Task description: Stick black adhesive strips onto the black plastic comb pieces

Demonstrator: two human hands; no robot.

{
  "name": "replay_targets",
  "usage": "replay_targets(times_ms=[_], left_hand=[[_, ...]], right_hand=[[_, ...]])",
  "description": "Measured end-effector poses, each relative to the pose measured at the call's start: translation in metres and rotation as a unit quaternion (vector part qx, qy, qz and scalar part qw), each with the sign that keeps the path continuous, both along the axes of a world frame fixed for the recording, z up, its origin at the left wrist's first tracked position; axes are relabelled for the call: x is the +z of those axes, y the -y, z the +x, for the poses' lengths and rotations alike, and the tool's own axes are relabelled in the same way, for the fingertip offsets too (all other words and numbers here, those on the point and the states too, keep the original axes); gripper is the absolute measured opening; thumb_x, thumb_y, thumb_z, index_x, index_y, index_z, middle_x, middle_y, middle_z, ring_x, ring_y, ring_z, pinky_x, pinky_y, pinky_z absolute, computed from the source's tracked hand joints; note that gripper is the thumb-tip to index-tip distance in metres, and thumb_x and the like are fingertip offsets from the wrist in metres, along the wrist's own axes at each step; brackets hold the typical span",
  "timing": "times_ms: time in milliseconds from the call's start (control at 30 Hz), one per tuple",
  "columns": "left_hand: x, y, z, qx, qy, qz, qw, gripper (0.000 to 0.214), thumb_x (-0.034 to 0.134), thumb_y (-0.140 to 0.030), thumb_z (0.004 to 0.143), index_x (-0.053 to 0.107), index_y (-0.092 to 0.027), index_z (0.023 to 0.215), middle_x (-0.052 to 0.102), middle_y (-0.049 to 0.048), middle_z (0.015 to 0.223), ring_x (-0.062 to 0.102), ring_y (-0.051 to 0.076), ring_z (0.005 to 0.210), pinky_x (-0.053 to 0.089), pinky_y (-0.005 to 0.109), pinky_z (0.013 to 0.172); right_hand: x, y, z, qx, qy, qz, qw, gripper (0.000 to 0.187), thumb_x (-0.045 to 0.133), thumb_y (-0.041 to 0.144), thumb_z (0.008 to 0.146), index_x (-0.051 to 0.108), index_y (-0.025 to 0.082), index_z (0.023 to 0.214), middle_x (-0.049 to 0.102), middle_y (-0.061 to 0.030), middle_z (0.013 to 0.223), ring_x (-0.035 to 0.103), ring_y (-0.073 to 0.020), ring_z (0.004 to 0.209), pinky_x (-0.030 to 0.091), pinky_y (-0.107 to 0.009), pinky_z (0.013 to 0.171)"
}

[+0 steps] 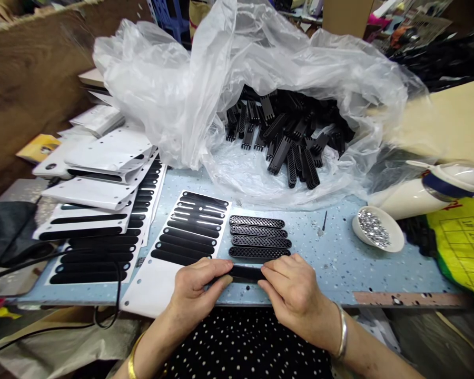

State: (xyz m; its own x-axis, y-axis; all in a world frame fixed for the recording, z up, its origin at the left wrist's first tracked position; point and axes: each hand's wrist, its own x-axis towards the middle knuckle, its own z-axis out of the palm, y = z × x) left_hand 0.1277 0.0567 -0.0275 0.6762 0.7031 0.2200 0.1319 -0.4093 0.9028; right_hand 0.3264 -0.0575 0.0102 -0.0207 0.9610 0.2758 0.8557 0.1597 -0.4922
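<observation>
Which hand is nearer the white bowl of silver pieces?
Right. The right hand holds the black strip at the end toward the white bowl; the left hand holds its far end.

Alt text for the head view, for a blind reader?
Left hand and right hand pinch a black strip at the table's near edge. Beyond lie four perforated strips, a white sheet of black shapes and a plastic bag of parts.

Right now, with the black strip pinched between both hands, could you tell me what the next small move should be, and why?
Probably lay the black strip down as a fifth beside the four perforated strips: the left hand and the right hand pinch its ends just on the near side of that neat row.
</observation>
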Motion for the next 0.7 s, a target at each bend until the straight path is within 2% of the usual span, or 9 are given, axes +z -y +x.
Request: replay_targets(times_ms=[233, 333, 433, 600, 700], left_hand=[[-0.003, 0.000, 0.000, 0.013, -0.016, 0.020, 1.000, 0.028, 0.068, -0.009, 0.083, 0.072, -0.022, 0.107, 0.078, 0.0025, 0.091, 0.072, 0.017, 0.076, 0.059, 0.029, 0.070], [-0.005, -0.001, 0.001, 0.000, 0.003, 0.044, 0.999, 0.027, 0.067, -0.009, 0.084, 0.072, -0.023, 0.107, 0.078, 0.0033, 0.096, 0.073, 0.018, 0.081, 0.060, 0.031, 0.075], [-0.006, -0.002, 0.001, -0.016, 0.013, 0.094, 0.995, 0.029, 0.065, -0.007, 0.085, 0.070, -0.022, 0.110, 0.077, 0.0054, 0.101, 0.074, 0.019, 0.088, 0.060, 0.033, 0.079], [-0.009, -0.002, -0.002, -0.036, 0.022, 0.230, 0.972, 0.032, 0.063, -0.001, 0.086, 0.067, -0.014, 0.115, 0.075, 0.0131, 0.108, 0.073, 0.022, 0.095, 0.059, 0.034, 0.077], [-0.010, -0.002, -0.002, -0.040, 0.019, 0.242, 0.969, 0.030, 0.062, -0.002, 0.087, 0.067, -0.013, 0.115, 0.075, 0.0142, 0.107, 0.073, 0.022, 0.095, 0.060, 0.034, 0.076]], right_hand=[[-0.001, 0.000, -0.001, 0.000, -0.002, 0.008, 1.000, 0.018, 0.053, 0.011, 0.090, 0.071, 0.012, 0.090, 0.067, -0.0079, 0.075, 0.058, -0.0214, 0.070, 0.036, -0.036, 0.063], [-0.001, -0.001, -0.001, -0.001, -0.005, 0.012, 1.000, 0.018, 0.054, 0.011, 0.090, 0.071, 0.012, 0.090, 0.068, -0.0079, 0.076, 0.058, -0.0212, 0.070, 0.036, -0.036, 0.062], [-0.002, -0.001, 0.000, -0.005, -0.010, 0.010, 1.000, 0.017, 0.054, 0.011, 0.090, 0.071, 0.012, 0.092, 0.069, -0.0082, 0.078, 0.059, -0.0214, 0.070, 0.038, -0.036, 0.063], [-0.007, 0.003, 0.002, -0.025, -0.040, 0.020, 0.999, 0.014, 0.058, 0.014, 0.091, 0.071, 0.013, 0.093, 0.070, -0.0075, 0.082, 0.061, -0.0212, 0.072, 0.043, -0.037, 0.066], [-0.012, 0.006, 0.003, -0.041, -0.067, 0.022, 0.997, 0.011, 0.061, 0.016, 0.091, 0.071, 0.013, 0.092, 0.071, -0.0071, 0.083, 0.062, -0.0205, 0.073, 0.046, -0.036, 0.067]])
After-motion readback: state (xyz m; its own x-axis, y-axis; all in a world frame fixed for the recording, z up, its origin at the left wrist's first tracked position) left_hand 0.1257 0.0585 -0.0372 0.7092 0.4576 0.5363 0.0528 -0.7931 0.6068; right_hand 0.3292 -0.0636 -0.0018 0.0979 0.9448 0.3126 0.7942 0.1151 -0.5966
